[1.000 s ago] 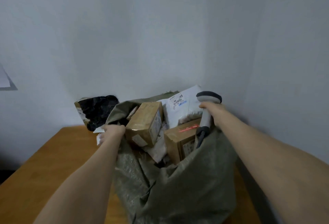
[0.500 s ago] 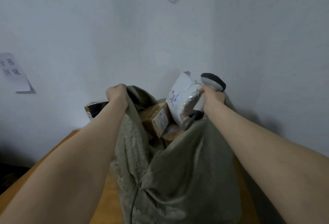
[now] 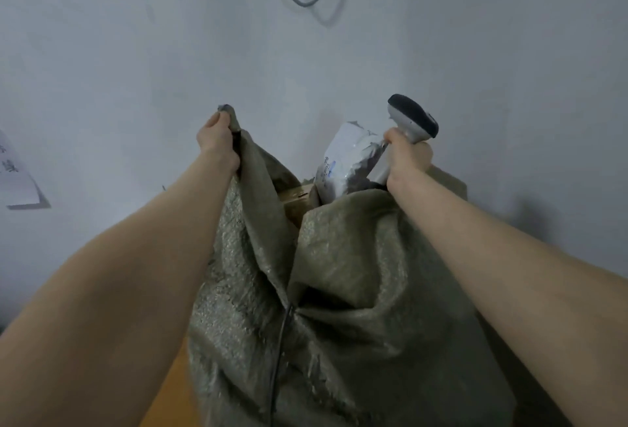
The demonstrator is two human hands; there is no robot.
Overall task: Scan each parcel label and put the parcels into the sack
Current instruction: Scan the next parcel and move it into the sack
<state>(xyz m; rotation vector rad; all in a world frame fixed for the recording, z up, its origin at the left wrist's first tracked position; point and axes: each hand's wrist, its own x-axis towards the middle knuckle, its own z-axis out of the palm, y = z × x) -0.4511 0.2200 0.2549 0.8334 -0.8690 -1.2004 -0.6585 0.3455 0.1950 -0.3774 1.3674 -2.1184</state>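
At ten o'clock on the sack [image 3: 339, 290], the left hand [image 3: 217, 141] gripped its bunched rim; at two o'clock the right hand [image 3: 407, 158] clamped the scanner [image 3: 413, 117]. Within a second both had hauled the sack up round its load, so loading looked done. A white parcel [image 3: 346, 161] poked out at one o'clock. Walls [image 3: 136, 53] crowded behind; the table [image 3: 166, 392] showed at seven.

One wide-angle camera, worn on the head, looks forward and slightly down along both outstretched arms [image 3: 142, 273], close above the sack [image 3: 339, 273], facing the grey wall [image 3: 136, 53] just behind
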